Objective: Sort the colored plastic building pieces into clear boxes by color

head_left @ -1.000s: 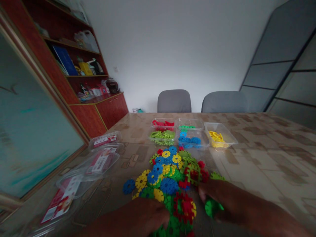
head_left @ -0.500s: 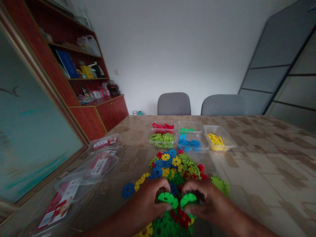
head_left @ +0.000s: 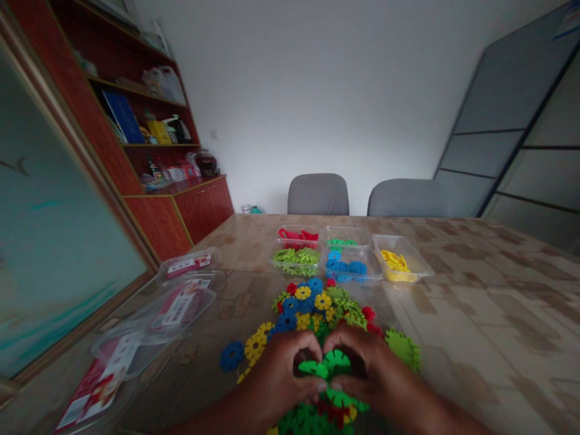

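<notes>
My left hand [head_left: 290,365] pinches a green notched plastic disc [head_left: 312,368] between thumb and fingers. Another green notched disc [head_left: 338,360] is gripped by my right hand [head_left: 362,362]. The two discs meet edge to edge; whether their slots interlock I cannot tell. Under and beyond my hands lies a pile of mixed discs, with yellow discs [head_left: 255,346], a blue disc [head_left: 232,356] at its left edge and a lime-green toothed piece [head_left: 403,348] at its right. More green discs [head_left: 308,418] and red pieces [head_left: 333,413] lie just below my hands.
Behind the pile stand clear tubs of red pieces [head_left: 298,234], lime-green pieces [head_left: 296,260], green pieces [head_left: 342,243], blue discs [head_left: 347,269] and yellow pieces [head_left: 395,262]. Clear lids with labels [head_left: 102,386] lie along the left. Two grey chairs [head_left: 318,194] are at the far edge.
My hands have come closer together, bringing the two green discs from slightly apart to touching. The right disc has turned to show more of its face. The view has shifted slightly.
</notes>
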`<state>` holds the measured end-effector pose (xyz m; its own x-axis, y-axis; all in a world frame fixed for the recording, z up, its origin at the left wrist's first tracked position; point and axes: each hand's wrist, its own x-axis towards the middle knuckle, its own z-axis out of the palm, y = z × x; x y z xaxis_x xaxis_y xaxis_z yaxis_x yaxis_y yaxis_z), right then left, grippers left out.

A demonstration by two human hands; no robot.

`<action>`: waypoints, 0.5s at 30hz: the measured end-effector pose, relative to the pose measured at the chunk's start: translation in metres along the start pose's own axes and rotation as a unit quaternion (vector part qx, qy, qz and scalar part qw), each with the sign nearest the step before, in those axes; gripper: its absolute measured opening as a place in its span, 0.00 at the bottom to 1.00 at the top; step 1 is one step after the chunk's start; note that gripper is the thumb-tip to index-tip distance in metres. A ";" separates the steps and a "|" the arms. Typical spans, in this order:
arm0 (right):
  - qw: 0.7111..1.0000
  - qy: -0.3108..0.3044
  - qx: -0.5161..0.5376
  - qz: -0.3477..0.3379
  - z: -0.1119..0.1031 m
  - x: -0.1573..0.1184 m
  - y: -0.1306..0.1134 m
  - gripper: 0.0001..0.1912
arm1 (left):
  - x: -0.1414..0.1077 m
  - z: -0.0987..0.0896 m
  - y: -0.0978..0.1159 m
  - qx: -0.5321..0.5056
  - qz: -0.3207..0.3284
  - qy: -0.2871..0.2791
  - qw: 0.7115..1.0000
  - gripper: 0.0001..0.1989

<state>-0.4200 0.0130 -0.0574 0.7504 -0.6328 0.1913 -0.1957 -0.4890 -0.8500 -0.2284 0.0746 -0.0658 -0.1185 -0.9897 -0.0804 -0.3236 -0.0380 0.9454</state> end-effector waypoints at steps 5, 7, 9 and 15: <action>0.999 -0.002 0.035 0.003 0.004 0.001 0.005 0.17 | 0.003 -0.007 -0.002 0.147 0.067 0.030 0.986 0.08; 0.998 0.002 0.054 0.016 0.004 0.001 0.007 0.16 | 0.000 -0.010 0.000 0.143 0.084 0.020 0.986 0.06; 0.998 0.002 0.051 0.024 0.003 0.000 0.008 0.15 | -0.004 -0.012 0.004 0.131 0.085 0.005 0.988 0.06; 0.995 -0.003 0.098 0.028 0.003 -0.002 0.012 0.11 | -0.011 -0.012 0.007 0.067 0.046 -0.054 0.995 0.09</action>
<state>-0.4223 0.0104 -0.0696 0.7449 -0.6527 0.1382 -0.1109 -0.3253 -0.9391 -0.2185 0.0839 -0.0545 -0.2523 -0.9670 -0.0360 -0.4290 0.0784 0.8999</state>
